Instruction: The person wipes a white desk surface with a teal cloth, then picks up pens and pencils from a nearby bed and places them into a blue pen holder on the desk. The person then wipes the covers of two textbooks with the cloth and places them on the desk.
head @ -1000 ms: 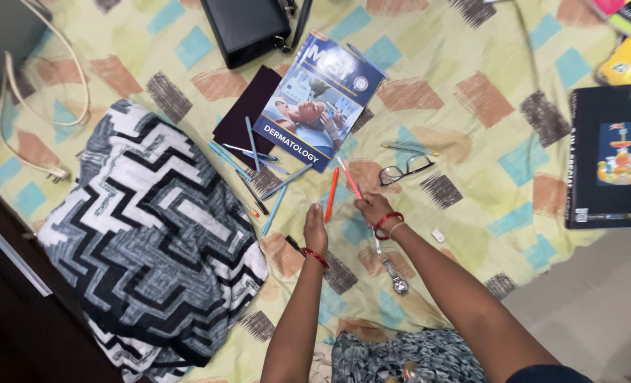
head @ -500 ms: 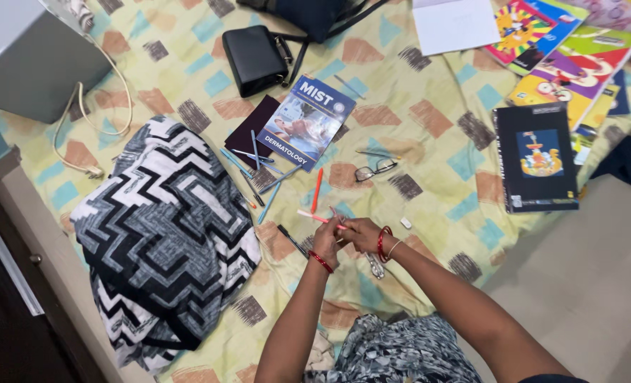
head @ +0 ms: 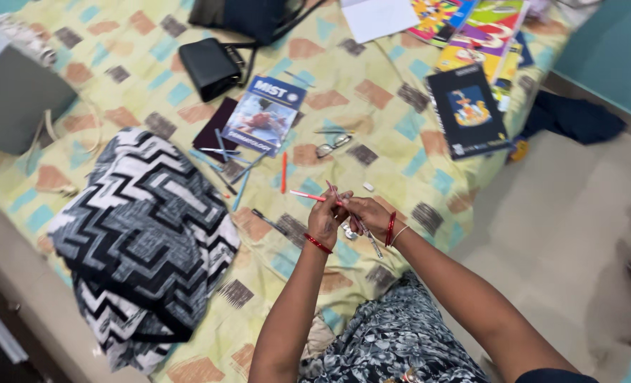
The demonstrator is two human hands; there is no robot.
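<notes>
Together over the patterned yellow bedsheet [head: 401, 106], the left hand [head: 327, 216] and right hand [head: 366, 215] close their fingers on thin pink-red pens [head: 308, 196]; how many is unclear, since the fingers hide the shafts.

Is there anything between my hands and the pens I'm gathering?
Nothing visible does. The left hand and right hand already grip the pink pen and another pen together above the bedsheet.
</notes>
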